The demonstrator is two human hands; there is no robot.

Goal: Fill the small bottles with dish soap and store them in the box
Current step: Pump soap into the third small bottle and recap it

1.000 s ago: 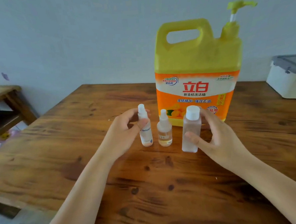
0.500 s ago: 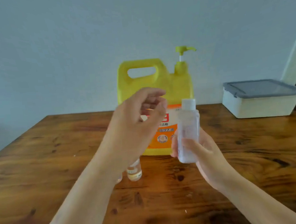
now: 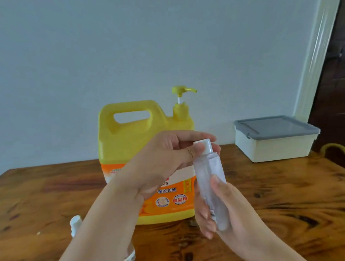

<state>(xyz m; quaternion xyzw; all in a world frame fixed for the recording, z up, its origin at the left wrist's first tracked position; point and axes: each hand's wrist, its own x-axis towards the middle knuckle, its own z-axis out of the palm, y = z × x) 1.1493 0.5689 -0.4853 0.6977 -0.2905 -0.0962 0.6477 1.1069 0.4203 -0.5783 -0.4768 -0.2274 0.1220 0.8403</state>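
Small bottle [image 3: 211,190] upright in closed right-hand [image 3: 231,211] grip, left fingers [image 3: 191,149] pinching its cap [image 3: 204,146]

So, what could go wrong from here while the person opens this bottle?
1. The left forearm hangs right over two small bottles on the table; pulling the arm back may tip them.
2. The right hand holds the clear bottle low on its body while the left hand grips the white cap; it could slip when the cap turns.
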